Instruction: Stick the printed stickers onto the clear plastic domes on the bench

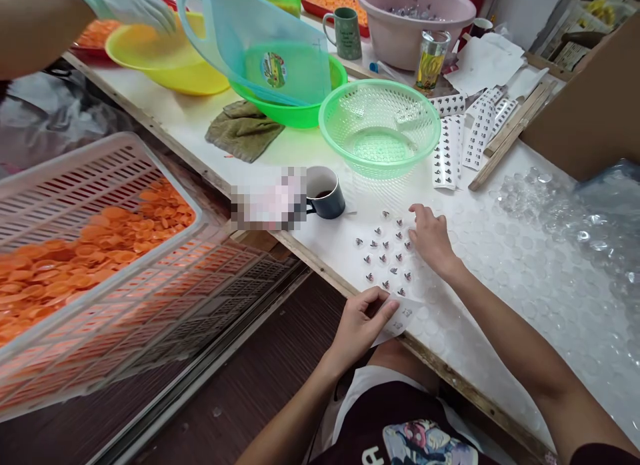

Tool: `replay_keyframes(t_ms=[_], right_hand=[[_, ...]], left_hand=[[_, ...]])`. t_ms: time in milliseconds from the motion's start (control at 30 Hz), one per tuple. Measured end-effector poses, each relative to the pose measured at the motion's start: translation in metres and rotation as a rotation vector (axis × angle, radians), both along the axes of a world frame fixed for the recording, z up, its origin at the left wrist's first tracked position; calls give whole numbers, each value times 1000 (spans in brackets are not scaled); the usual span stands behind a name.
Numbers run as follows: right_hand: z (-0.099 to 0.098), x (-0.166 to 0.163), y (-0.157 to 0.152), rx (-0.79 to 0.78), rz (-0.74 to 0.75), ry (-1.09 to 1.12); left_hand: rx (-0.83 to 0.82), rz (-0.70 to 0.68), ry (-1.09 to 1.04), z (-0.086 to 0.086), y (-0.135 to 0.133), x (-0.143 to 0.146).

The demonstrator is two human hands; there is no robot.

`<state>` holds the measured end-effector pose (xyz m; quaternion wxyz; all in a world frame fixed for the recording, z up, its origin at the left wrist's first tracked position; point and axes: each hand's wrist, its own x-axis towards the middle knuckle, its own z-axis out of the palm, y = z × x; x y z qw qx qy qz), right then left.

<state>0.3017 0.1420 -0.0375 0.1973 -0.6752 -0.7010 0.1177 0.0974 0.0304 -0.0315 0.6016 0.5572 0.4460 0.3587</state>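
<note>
The person's left hand (364, 323) is pinching a white sticker sheet (406, 319) between thumb and curled fingers, over the near edge of the tabletop (305, 148), its forearm slanting up from below. The right hand (431, 238) is reaching in from the right, back upward, fingers bending beside the stickered clear discs (383, 258); whether they are gripping anything, one cannot tell. A dark mug (329, 206) is standing beyond the discs.

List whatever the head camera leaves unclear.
Head view:
Sheet in the left hand: partly covered by that hand.
Whether the right hand holds anything: too small to tell.
Lettering on the green mug: too small to read.
White crate: cut off by the left edge.
Patch beside the dark mug: pixelated.
</note>
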Motion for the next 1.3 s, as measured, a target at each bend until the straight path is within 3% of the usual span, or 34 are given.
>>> replay_keyframes(t_ms=[167, 367, 567, 767, 933, 1000, 1133, 1200, 1300], right_hand=[[10, 22, 9, 70, -125, 142], [15, 40, 25, -179, -202, 519], [9, 34, 30, -201, -219, 419], [1, 26, 34, -125, -130, 91], [19, 21, 17, -9, -130, 93], [35, 15, -6, 18, -40, 246], [68, -6, -67, -76, 363, 566], [76, -18, -90, -82, 470, 600], [78, -31, -106, -81, 512, 555]], left_hand=[[8, 14, 12, 0, -1, 0], [25, -1, 22, -1, 0, -1], [5, -2, 25, -3, 0, 0], [-35, 18, 26, 3, 0, 1], [-100, 72, -61, 5, 3, 1], [-164, 113, -172, 5, 4, 1], [-367, 140, -490, 8, 7, 3], [-466, 112, -601, 12, 8, 5], [-560, 102, -605, 16, 6, 12]])
